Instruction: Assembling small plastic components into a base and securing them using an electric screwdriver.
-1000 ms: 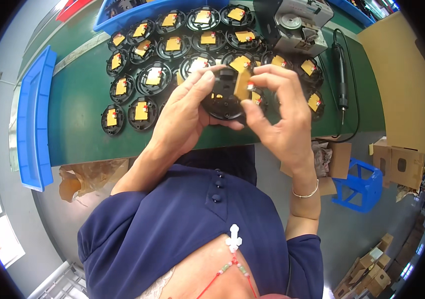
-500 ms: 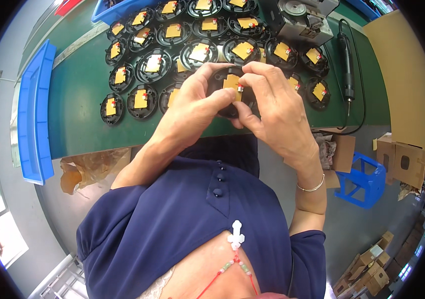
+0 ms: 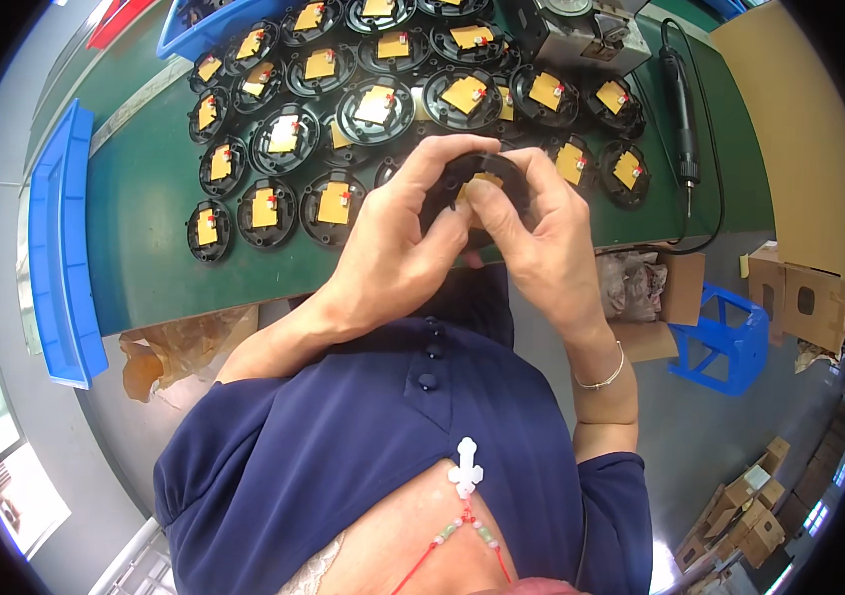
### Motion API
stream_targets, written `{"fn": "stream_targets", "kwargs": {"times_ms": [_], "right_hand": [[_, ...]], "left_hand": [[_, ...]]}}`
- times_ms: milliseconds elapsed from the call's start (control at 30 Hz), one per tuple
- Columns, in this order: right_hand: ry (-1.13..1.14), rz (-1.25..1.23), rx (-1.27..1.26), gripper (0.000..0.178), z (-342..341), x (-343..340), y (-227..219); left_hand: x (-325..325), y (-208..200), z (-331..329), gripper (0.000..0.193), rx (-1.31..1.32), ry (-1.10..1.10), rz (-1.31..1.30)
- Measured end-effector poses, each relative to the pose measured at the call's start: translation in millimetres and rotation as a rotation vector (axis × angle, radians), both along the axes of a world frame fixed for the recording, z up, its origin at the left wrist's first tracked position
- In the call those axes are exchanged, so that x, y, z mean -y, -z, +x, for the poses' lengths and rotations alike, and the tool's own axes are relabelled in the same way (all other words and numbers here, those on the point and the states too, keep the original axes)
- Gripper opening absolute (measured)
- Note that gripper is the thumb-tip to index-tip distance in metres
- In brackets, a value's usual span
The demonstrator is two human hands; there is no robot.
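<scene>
Since half a second earlier, the right hand had brought its thumb in over the yellow board, so that both thumbs now met there. The black disc beneath was held up above the near edge of the green counter. The left hand grasped the disc's left side, fingers curled around the rim; the right hand's fingers gripped the opposite side. The thumbs hid most of the board, so whether it sat flat could not be told.

Farther back on the counter, rows of similar discs each bore such a board, with a small red-and-white part near one edge. A black screwdriver lay toward the counter's right end; a blue tray stood along its left end.

For this hold, steady, even thumb pressure seemed best, with the rim braced by the fingers and the small part kept clear of the thumbs.
</scene>
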State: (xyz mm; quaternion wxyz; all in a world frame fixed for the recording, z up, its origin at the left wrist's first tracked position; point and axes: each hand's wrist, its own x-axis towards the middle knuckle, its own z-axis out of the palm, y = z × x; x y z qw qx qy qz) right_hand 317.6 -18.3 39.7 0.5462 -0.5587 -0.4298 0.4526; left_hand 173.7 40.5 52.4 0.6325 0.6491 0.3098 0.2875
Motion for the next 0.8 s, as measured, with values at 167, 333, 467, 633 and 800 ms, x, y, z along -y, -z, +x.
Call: {"fn": "stream_targets", "kwargs": {"times_ms": [167, 333, 467, 633, 800], "right_hand": [[0.058, 0.173, 0.069, 0.022, -4.5, -0.7, 11.9], [0.041, 0.167, 0.066, 0.021, -5.2, 0.5, 8.8], [-0.042, 0.084, 0.01, 0.023, 0.7, -2.5, -1.8], [0.004, 0.195, 0.068, 0.023, -3.5, 0.6, 5.2], [0.029, 0.26, 0.182, 0.033, 0.5, -17.9, 3.4]], "left_hand": [[-0.9, 10.1, 1.2, 0.039, -0.009, -0.035, 0.267], [-3.0, 9.5, -2.7, 0.042, -0.022, 0.004, 0.401], [-3.5, 6.3, -2.4, 0.043, 0.054, 0.038, 0.134], [-5.2, 8.0, -3.3, 0.045, 0.054, 0.064, 0.384], [-9.2, 6.2, 5.8, 0.044, 0.097, -0.078, 0.255]]}}
